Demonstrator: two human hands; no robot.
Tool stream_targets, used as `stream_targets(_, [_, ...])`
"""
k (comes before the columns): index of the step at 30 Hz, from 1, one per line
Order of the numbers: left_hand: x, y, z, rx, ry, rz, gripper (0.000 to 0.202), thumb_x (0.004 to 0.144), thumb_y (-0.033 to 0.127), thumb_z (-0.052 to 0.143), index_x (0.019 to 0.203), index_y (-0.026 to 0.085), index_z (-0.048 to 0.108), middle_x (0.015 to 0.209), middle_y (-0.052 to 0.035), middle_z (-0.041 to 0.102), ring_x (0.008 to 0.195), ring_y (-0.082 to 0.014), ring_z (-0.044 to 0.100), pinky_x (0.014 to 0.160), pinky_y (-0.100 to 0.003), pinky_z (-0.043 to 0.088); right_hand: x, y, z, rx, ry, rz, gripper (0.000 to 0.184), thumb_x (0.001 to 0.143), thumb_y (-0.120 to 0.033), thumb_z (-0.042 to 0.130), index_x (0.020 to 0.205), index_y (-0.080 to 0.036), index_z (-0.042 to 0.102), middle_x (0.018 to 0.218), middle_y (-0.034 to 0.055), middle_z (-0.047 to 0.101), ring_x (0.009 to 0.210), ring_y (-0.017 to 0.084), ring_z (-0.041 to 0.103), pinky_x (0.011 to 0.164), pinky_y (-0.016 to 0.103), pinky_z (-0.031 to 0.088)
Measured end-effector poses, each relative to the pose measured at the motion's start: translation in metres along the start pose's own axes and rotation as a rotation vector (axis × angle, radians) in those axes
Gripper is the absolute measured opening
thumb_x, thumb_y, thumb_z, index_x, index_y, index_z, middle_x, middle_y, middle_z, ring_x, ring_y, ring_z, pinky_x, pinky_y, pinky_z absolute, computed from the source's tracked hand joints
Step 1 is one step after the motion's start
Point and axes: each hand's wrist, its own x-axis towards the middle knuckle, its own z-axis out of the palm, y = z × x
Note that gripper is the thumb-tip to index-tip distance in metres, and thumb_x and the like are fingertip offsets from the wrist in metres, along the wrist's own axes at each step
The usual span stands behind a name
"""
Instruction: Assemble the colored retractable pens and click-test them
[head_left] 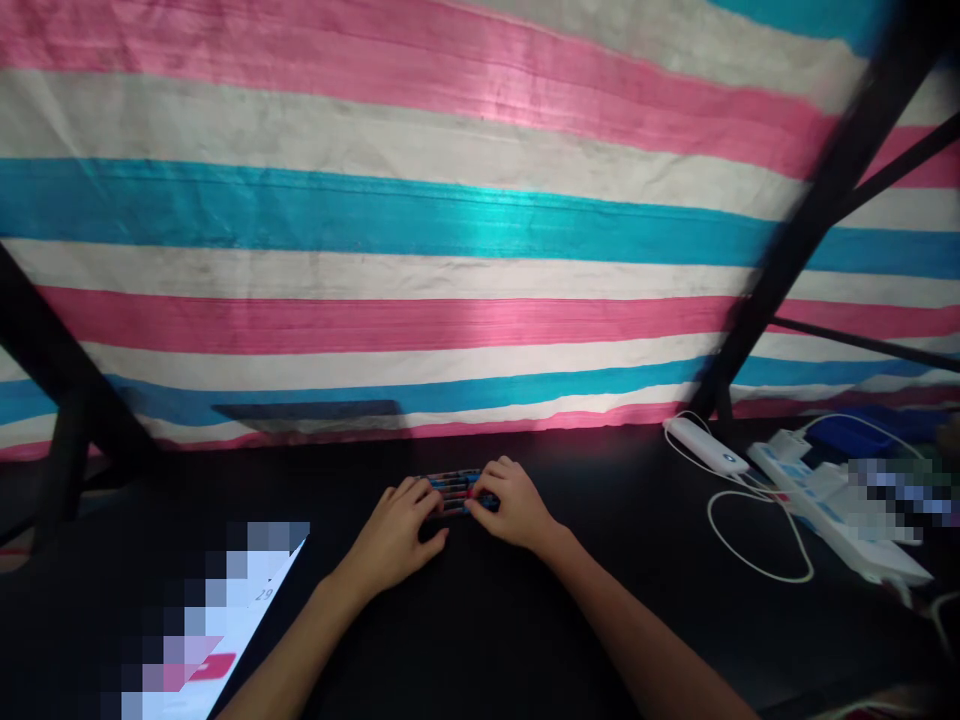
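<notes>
Several slim pens [454, 490] with dark, patterned barrels and bits of blue and red lie side by side in a row on the black tabletop [465, 630]. At their left ends is my left hand [401, 530], its fingers bent over and touching them while the thumb stays apart on the near side. From the other end my right hand [514, 505] grips the row, with thumb and fingers curled around the pen ends. Both hands cover parts of the pens, so their full length is hidden.
A bright screen [262, 600], partly pixelated, sits at the lower left. To the right are a white power bank [705, 445], a looped white cable [806, 560] and a white power strip [847, 520] with plugs. Behind stand dark frame posts [780, 240] and a striped sheet [450, 220].
</notes>
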Motion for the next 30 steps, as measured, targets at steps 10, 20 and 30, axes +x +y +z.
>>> stream_targets(10, [-0.001, -0.001, 0.002, -0.083, -0.117, -0.038, 0.008, 0.083, 0.026, 0.050, 0.082, 0.020, 0.055, 0.086, -0.0029, 0.057, 0.074, -0.0179, 0.056, 0.064, -0.027, 0.040, -0.001, -0.006, 0.001, -0.024, -0.212, -0.054, 0.015, 0.074, -0.029, 0.068, 0.081, -0.017, 0.060, 0.086, 0.0040, 0.060, 0.082, 0.018, 0.054, 0.071, 0.027, 0.040])
stream_targets(20, [-0.001, 0.004, -0.002, -0.176, -0.040, -0.015, 0.008, 0.083, 0.025, 0.050, 0.080, 0.020, 0.057, 0.083, -0.0031, 0.056, 0.073, -0.0178, 0.055, 0.064, -0.027, 0.042, -0.001, -0.002, -0.006, -0.048, -0.232, -0.050, 0.016, 0.073, -0.030, 0.070, 0.081, -0.018, 0.064, 0.084, 0.0048, 0.060, 0.084, 0.020, 0.053, 0.074, 0.030, 0.041])
stream_targets(30, [0.002, 0.009, -0.007, -0.412, 0.113, -0.060, 0.009, 0.082, 0.029, 0.058, 0.085, 0.021, 0.062, 0.079, -0.0019, 0.061, 0.080, -0.0191, 0.054, 0.075, -0.031, 0.044, 0.005, -0.001, -0.029, 0.667, -0.138, 0.266, 0.018, 0.072, -0.030, 0.071, 0.083, -0.016, 0.067, 0.073, 0.0014, 0.064, 0.065, 0.014, 0.055, 0.063, 0.026, 0.042])
